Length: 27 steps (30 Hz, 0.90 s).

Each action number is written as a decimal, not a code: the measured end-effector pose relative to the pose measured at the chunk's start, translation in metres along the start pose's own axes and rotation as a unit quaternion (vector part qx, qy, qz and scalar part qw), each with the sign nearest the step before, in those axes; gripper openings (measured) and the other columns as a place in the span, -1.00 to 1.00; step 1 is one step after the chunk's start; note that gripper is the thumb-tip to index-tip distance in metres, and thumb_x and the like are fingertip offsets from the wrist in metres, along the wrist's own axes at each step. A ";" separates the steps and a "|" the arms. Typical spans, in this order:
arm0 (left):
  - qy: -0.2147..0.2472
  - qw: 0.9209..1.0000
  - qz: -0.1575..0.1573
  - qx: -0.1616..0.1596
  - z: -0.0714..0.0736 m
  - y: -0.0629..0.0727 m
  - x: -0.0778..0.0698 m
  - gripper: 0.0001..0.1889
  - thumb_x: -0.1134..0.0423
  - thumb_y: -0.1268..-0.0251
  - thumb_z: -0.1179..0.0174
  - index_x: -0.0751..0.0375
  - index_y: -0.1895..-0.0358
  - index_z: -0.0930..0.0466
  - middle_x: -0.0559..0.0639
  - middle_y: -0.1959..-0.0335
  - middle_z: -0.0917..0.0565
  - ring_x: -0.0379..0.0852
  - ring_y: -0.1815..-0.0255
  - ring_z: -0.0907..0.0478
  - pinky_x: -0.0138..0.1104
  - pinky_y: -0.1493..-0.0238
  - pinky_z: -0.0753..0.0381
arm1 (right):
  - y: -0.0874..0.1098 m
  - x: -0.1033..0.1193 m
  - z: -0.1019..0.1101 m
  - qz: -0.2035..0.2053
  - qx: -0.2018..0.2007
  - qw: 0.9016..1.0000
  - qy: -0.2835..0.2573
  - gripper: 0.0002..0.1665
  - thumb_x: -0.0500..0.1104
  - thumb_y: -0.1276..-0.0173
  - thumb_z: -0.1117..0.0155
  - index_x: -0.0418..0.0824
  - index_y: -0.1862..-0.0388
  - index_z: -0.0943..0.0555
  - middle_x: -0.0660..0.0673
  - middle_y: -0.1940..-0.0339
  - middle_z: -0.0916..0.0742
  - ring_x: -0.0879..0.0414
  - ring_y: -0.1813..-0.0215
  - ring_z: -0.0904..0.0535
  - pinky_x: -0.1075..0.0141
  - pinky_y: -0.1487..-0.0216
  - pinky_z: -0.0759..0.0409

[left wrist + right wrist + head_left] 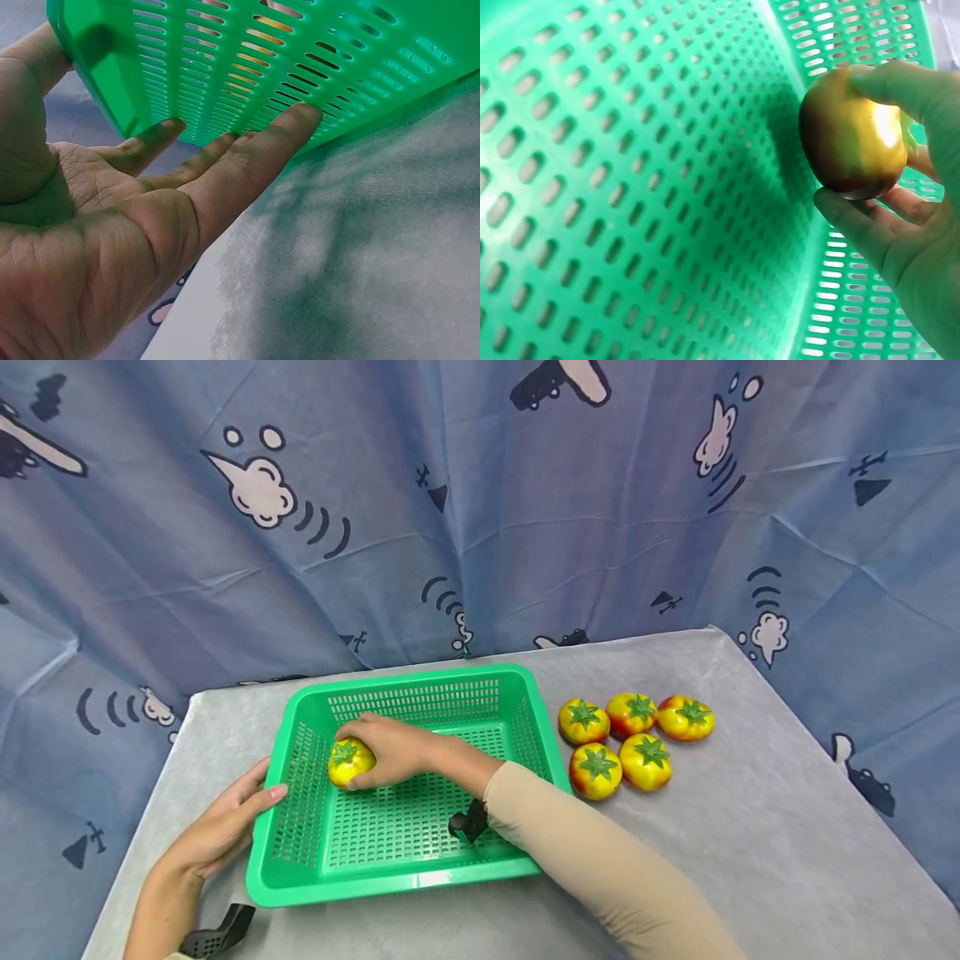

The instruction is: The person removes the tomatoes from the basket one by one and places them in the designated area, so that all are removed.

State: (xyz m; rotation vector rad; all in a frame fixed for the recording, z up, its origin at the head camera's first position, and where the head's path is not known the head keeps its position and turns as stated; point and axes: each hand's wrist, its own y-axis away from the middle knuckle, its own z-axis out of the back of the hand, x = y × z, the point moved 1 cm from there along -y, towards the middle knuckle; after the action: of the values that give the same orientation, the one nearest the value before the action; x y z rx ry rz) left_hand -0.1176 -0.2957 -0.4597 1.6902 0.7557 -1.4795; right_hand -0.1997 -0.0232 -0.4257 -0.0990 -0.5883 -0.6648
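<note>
My right hand (393,750) reaches into a green plastic basket (352,890) and grips a yellow tomato (348,763) with a green star-shaped top, near the left wall. In the right wrist view the thumb and fingers wrap the tomato (851,139), whose shaded side looks dark red, close over the slotted floor. At the basket's left side, my left hand (228,818) holds the rim, thumb over the edge. Seen from the left wrist, the fingers (255,161) lie fairly straight against the outside of the slotted wall.
To the basket's right, several more yellow-and-red tomatoes (596,771) sit close together on the pale cloth-covered table (765,827). A blue patterned curtain (480,510) hangs behind the table. Each wrist carries a black camera mount (221,933).
</note>
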 end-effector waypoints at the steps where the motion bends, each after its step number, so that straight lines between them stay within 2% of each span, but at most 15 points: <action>1: 0.001 1.000 -0.002 0.003 0.000 0.000 0.000 -0.24 0.28 -0.77 0.20 0.39 -0.70 0.50 -0.20 -0.33 -0.57 -0.07 -0.23 -0.73 -0.13 -0.15 -0.81 | 0.001 0.000 0.001 0.000 -0.003 1.000 0.000 -0.18 0.07 -0.42 -0.49 -0.09 -0.57 -0.43 -0.14 -0.39 -0.58 0.15 -0.19 -0.56 0.49 -0.08 -0.58; 7: 0.010 1.000 -0.014 0.020 0.000 -0.001 0.001 -0.25 0.30 -0.77 0.23 0.42 -0.69 0.52 -0.21 -0.35 -0.58 -0.07 -0.25 -0.71 -0.15 -0.17 -0.80 | 0.005 0.000 0.006 0.008 -0.011 1.000 -0.006 -0.18 0.08 -0.40 -0.49 -0.10 -0.55 -0.45 -0.13 -0.38 -0.59 0.14 -0.21 -0.55 0.50 -0.10 -0.57; 15: 0.008 1.000 -0.004 0.011 -0.001 0.000 0.000 -0.23 0.28 -0.78 0.22 0.40 -0.69 0.55 -0.23 -0.33 -0.57 -0.10 -0.25 -0.71 -0.15 -0.16 -0.80 | 0.020 0.013 0.024 0.026 -0.032 0.999 -0.006 -0.20 0.04 -0.38 -0.51 -0.12 -0.52 -0.47 -0.15 -0.38 -0.58 0.11 -0.23 -0.54 0.48 -0.13 -0.57; 20: 0.003 1.000 0.003 0.004 -0.001 0.000 -0.001 -0.21 0.26 -0.78 0.20 0.40 -0.69 0.55 -0.22 -0.32 -0.56 -0.12 -0.24 -0.70 -0.15 -0.16 -0.80 | 0.039 0.021 0.037 0.026 -0.041 0.999 -0.015 -0.19 0.02 -0.39 -0.50 -0.12 -0.54 -0.45 -0.16 -0.42 -0.55 0.09 -0.26 -0.54 0.47 -0.16 -0.58; 27: 0.001 1.000 0.002 0.003 -0.003 -0.001 0.001 -0.22 0.26 -0.78 0.20 0.42 -0.69 0.53 -0.20 -0.30 -0.57 -0.13 -0.24 -0.70 -0.15 -0.15 -0.80 | 0.076 0.031 0.052 0.014 -0.055 0.998 -0.020 -0.18 0.00 -0.41 -0.52 -0.08 -0.57 -0.43 -0.13 -0.45 -0.53 0.12 -0.22 -0.55 0.46 -0.14 -0.60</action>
State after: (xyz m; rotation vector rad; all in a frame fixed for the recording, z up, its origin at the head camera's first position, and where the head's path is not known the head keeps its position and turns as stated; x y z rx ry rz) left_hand -0.1171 -0.2929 -0.4604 1.6963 0.7500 -1.4798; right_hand -0.1590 0.0338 -0.3587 -0.2240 -0.5874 -0.6693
